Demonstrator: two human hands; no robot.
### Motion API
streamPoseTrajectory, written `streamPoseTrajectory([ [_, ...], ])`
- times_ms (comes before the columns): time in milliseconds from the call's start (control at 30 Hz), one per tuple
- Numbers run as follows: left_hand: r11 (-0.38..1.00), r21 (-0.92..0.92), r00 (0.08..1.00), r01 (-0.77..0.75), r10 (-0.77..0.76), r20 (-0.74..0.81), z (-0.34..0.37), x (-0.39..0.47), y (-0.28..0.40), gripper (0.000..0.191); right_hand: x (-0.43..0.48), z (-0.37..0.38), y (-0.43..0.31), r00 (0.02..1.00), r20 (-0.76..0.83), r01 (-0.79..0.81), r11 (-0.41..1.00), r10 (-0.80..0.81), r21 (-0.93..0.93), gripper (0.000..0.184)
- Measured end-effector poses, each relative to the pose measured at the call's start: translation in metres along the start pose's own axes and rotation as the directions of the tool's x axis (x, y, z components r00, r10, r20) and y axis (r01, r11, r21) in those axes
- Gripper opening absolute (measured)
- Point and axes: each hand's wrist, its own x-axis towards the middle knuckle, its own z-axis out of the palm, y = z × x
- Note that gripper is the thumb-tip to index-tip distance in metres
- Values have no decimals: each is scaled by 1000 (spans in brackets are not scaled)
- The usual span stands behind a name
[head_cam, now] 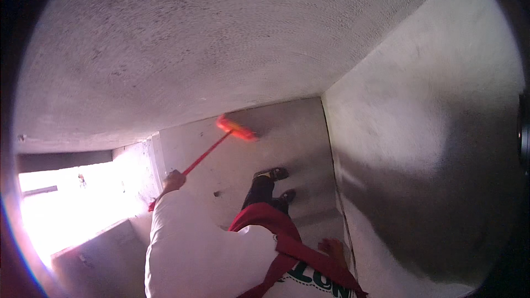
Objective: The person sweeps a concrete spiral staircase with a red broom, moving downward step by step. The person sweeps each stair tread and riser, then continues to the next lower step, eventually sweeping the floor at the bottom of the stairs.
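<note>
My left hand (174, 180) grips the red handle (207, 154) of a broom low on the left. The handle slants up and away across the floor to an orange-red broom head (236, 127), blurred by motion. That head is at the floor near the foot of the far wall. On the other side of my body, my right hand (332, 248) hangs near the right-hand wall. It is dim and blurred, its fingers look apart, and I see nothing in it.
Plain plastered walls, one ahead (207, 49) and one at right (397, 103), meet in a corner above the concrete floor (285, 120). My dark shoes (273, 173) stand below the broom head. A dark spot (216, 193) marks the floor. Glare fills an opening (78, 198) at left.
</note>
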Motion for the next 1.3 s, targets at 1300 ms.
streamPoseTrajectory([
  [1300,981,190,976,-31,71,-205,63,-4,-375,20,4,192,-52,962,234,-103,981,141,-167,27],
])
